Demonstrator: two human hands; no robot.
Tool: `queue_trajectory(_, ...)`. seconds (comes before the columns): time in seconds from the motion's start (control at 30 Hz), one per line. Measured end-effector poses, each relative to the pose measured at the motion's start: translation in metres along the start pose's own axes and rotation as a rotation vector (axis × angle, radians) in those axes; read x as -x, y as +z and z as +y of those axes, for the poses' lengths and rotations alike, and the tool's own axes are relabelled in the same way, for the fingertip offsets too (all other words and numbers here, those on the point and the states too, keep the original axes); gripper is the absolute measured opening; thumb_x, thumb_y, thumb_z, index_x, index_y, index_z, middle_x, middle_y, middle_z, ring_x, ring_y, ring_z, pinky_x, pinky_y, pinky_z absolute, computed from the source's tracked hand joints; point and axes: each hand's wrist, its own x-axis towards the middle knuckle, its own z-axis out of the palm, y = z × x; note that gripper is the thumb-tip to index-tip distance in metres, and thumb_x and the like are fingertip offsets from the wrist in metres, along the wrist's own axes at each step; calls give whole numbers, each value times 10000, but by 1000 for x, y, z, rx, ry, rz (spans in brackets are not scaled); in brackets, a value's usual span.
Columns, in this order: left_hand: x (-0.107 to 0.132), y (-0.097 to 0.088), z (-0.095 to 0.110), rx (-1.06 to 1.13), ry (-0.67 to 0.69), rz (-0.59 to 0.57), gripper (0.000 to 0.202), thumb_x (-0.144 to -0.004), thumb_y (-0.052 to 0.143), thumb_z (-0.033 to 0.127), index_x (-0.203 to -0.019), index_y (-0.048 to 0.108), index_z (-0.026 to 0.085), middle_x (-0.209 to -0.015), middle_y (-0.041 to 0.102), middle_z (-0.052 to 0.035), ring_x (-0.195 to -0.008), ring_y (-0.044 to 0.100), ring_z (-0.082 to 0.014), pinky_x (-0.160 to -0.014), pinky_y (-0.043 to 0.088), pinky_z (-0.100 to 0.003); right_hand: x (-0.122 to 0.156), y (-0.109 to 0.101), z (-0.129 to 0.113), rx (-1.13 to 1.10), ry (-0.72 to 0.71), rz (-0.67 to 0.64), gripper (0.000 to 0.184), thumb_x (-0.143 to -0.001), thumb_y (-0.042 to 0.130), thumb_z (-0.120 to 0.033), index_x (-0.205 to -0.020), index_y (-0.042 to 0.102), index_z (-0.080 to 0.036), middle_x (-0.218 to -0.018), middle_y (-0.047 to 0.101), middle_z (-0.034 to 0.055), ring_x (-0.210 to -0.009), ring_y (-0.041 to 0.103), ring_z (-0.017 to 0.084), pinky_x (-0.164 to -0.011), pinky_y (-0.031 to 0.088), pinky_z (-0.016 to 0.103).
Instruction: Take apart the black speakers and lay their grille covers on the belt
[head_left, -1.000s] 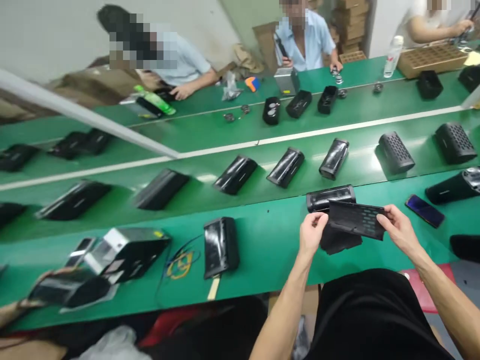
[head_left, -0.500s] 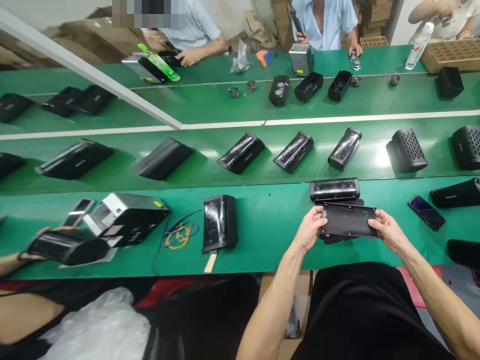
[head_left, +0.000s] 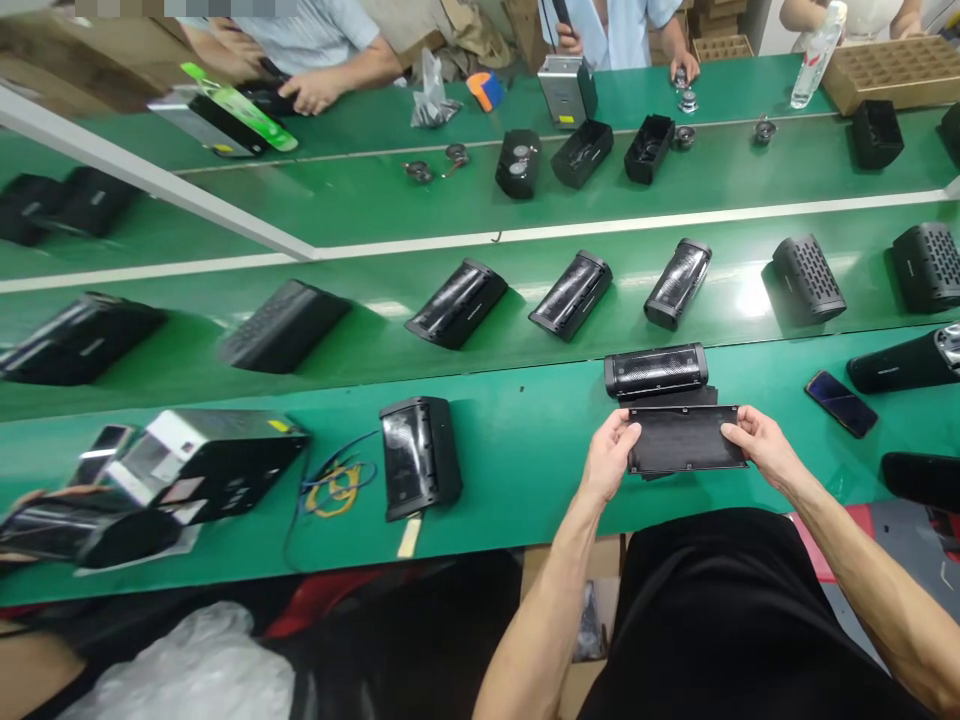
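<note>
so both hands are on the same thing here: a flat black panel [head_left: 686, 440], held roughly level, long side running left to right, right in front of the person's lap. left hand [head_left: 609, 458] has its fingers closed on the left end, thumb on top. right hand [head_left: 766, 445] does the same at the right end, thumb pressed over the edge. so both sets of fingers are pinched down to the panel's thickness, nothing else in them. small clips or tabs show along the panel's long edges.

the panel sits over a few dark flat pieces [head_left: 701, 397] on the green tabletop [head_left: 525, 470]. can't tell whether it touches them or hangs just above. right behind those is a glossy black housing [head_left: 656, 370] lying lengthwise.

off to the right there's a phone [head_left: 840, 403], with a black speaker [head_left: 904, 362] near it. well to the left, another black housing [head_left: 420, 455] lies by a cream strip [head_left: 409, 537], with blue and yellow cables [head_left: 337, 485] just beside and a boxy metal-and-black unit [head_left: 217, 460] further over.

beyond the tabletop, a green belt [head_left: 367, 385] carries a row of black units, including a perforated one [head_left: 810, 280].
</note>
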Motion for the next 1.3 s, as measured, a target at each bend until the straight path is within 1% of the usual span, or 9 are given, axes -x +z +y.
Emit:
queue_trajectory(0.2,-2,4,-2,77,-32,-27,571,-744,789,695,-985,584,220,-791,663,12,-687,605,-158,-712,529,-308,-3,2,0,47,-21,3,554,-705,869,-663,-848,542,-239,-636,541,-69,-542,436,108,-520,310,240)
queue_trajectory(0.37,-4,4,2,-86,50,4,466,-757,786,621,-925,599,228,-822,664,1,-778,618,-187,-744,494,-299,-2,1,-2,96,-55,-4,556,-732,858,-644,-788,472,-248,-592,473,-89,-528,365,97,-508,264,239)
queue_trajectory(0.43,-5,4,2,-128,54,14,488,-718,827,603,-946,605,233,-861,685,-8,-827,634,-204,-761,488,-301,-2,2,-3,96,-52,-23,555,-727,860,-637,-786,465,-251,-602,489,-84,-536,383,102,-511,286,241)
queue_trajectory(0.6,-10,8,-3,-272,24,120,466,-687,847,576,-858,577,237,-760,619,30,-737,564,-183,-678,417,-280,-1,4,-3,107,-51,-44,512,-707,876,-574,-792,489,-251,-638,532,-69,-566,438,116,-529,322,244)
queue_trajectory(0.73,-8,8,-5,-271,33,91,386,-706,825,486,-863,577,235,-751,616,44,-729,565,-173,-672,413,-270,-1,3,1,101,-42,-76,467,-708,881,-534,-840,543,-240,-714,615,-40,-616,496,131,-567,351,256)
queue_trajectory(0.9,-7,10,-3,-279,38,101,386,-748,790,544,-818,580,228,-698,558,51,-682,505,-158,-645,376,-267,-5,-1,8,126,-37,-42,505,-720,871,-559,-799,481,-249,-632,483,-89,-571,409,109,-548,302,249)
queue_trajectory(1.13,-13,13,-2,-309,37,135,455,-712,823,610,-781,579,233,-646,497,59,-639,452,-154,-612,321,-276,-9,-4,12,124,-38,-44,482,-766,823,-583,-830,484,-246,-661,524,-79,-568,417,106,-535,305,242)
queue_trajectory(1.2,-14,14,2,-367,40,147,473,-683,861,598,-823,589,238,-670,528,57,-663,483,-165,-625,336,-278,-10,-5,13,123,-20,-50,469,-767,819,-586,-863,516,-242,-680,562,-69,-565,437,110,-532,324,243)
queue_trajectory(1.3,-13,19,13,-551,-1,170,496,-684,894,577,-908,597,249,-806,655,18,-787,603,-215,-698,398,-298,-11,-6,13,121,-7,-61,469,-755,830,-585,-910,557,-236,-759,653,-32,-618,529,137,-568,398,255)
